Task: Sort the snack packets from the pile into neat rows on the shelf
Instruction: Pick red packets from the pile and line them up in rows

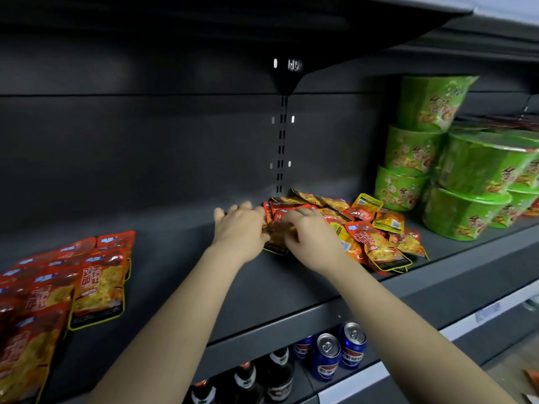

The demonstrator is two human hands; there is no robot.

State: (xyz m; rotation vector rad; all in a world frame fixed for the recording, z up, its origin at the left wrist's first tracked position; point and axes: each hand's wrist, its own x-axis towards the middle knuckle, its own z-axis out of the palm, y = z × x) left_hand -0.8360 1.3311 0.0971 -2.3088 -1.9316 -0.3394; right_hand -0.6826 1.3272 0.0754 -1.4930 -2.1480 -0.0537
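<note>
You get a dim recess shaded by the upper shelf (262,21); edges bow, and the leftmost snack packets (43,310) smear.

Packet rows (73,287) at shelf (189,272) left, pile (370,231) right of centre, bowls (466,185) stacked right of pile, left hand (239,227) and right hand (313,239) at pile's left edge, cans (338,354), bottles (262,377) below.

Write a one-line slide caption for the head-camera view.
Left hand and right hand handle a packet beside the pile on the shelf; neat rows left, green bowls right.
</note>
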